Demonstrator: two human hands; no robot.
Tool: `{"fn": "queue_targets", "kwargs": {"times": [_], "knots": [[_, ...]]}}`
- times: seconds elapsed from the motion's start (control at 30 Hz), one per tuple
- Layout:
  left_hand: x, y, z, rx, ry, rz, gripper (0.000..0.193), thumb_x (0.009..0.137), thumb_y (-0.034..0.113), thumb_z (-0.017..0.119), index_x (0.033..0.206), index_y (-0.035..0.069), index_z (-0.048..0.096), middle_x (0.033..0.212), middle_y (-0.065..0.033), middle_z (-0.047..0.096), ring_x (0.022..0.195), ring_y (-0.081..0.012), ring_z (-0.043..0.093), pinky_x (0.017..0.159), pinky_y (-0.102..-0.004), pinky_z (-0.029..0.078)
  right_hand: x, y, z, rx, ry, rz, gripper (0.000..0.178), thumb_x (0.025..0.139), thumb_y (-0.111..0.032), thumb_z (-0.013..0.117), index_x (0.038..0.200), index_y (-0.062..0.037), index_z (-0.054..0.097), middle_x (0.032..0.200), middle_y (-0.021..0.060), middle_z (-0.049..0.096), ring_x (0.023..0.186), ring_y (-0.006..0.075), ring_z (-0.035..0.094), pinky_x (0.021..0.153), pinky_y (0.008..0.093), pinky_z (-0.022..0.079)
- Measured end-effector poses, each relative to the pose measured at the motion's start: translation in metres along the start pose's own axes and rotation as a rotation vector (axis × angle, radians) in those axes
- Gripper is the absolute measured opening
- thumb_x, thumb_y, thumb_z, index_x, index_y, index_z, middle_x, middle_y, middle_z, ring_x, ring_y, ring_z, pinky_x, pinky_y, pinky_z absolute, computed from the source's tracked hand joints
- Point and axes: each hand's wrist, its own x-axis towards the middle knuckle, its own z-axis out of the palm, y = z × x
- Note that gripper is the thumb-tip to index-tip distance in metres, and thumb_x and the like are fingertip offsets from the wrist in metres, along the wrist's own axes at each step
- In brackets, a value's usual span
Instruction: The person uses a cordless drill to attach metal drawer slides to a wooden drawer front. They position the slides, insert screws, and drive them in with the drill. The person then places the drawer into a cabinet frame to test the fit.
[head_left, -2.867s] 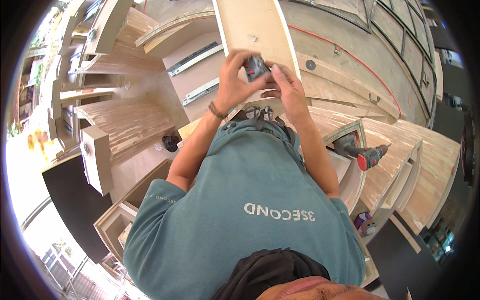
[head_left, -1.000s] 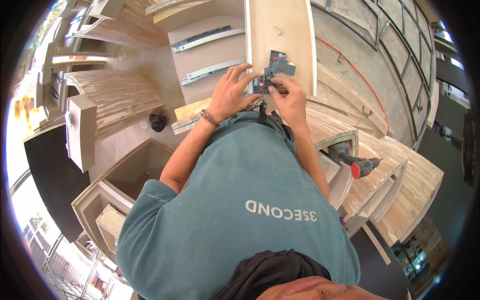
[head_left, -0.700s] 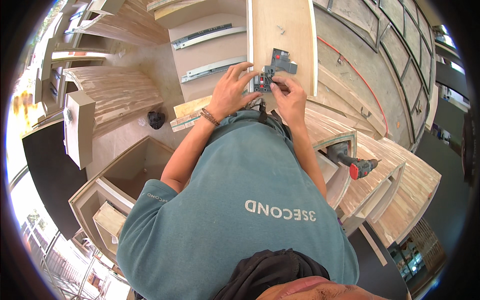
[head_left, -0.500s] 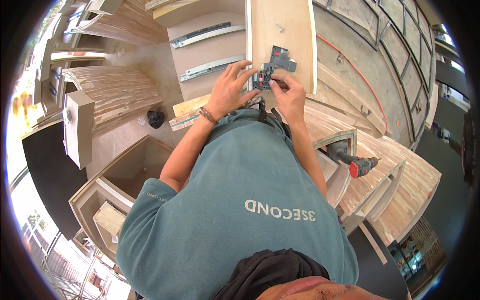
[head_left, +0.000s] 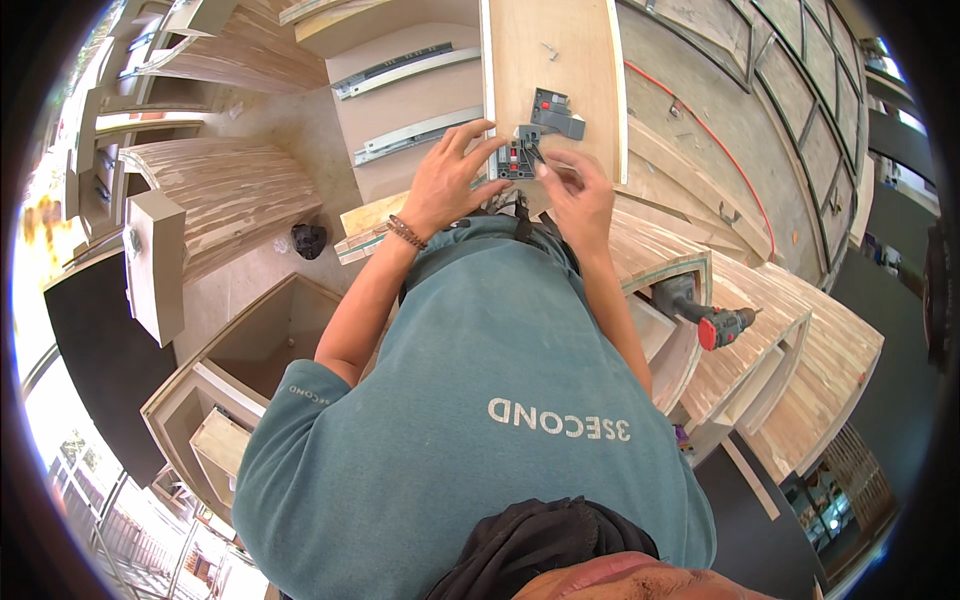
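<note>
A dark grey plastic drawer slide clip (head_left: 517,162) with red parts lies at the near end of a pale wooden board. My left hand (head_left: 447,187) steadies its left side between thumb and index finger, the other fingers raised. At the clip's right edge, my right hand (head_left: 580,198) has thumb and index finger pinched together; a thin dark piece seems to show at their tips, too small to name. Just beyond lies a second grey clip (head_left: 556,112) with a red part. Farther up the board are small screws (head_left: 550,50).
The pale board (head_left: 590,60) has raised white edges. Metal drawer runners (head_left: 420,135) lie in the cabinet to the left. A cordless drill (head_left: 715,322) rests on curved wooden cabinet parts at right. A red hose (head_left: 715,130) crosses the floor beside a metal frame.
My right hand has drawn slightly back from the clip, its fingers a little more spread. My left hand stays at the clip. The whole view has shifted slightly.
</note>
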Motion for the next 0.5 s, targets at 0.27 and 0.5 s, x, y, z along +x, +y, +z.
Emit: {"fn": "queue_targets", "kwargs": {"times": [0.27, 0.5], "knots": [[0.001, 0.001, -0.002, 0.007, -0.039, -0.015, 0.059, 0.08, 0.031, 0.084, 0.133, 0.016, 0.064, 0.139, -0.009, 0.055, 0.123, -0.032, 0.056, 0.102, -0.0434, 0.05, -0.084, 0.04, -0.09, -0.099, 0.416, 0.154, 0.018, 0.095, -0.007, 0.071, 0.111, -0.0011, 0.071, 0.104, 0.0045, 0.068, 0.09, 0.0121, 0.065, 0.079, 0.0262, 0.054], [0.017, 0.008, -0.017, -0.027, 0.03, -0.053, 0.058, 0.082, 0.034, 0.083, 0.132, 0.011, 0.064, 0.133, -0.0107, 0.058, 0.12, -0.0321, 0.058, 0.099, -0.043, 0.051, -0.186, 0.107, -0.164, -0.066, 0.967, 0.418, 0.024, 0.094, -0.009, 0.071, 0.114, 0.0028, 0.068, 0.1, 0.0064, 0.065, 0.078, 0.014, 0.058, 0.07, 0.0295, 0.05]]}}
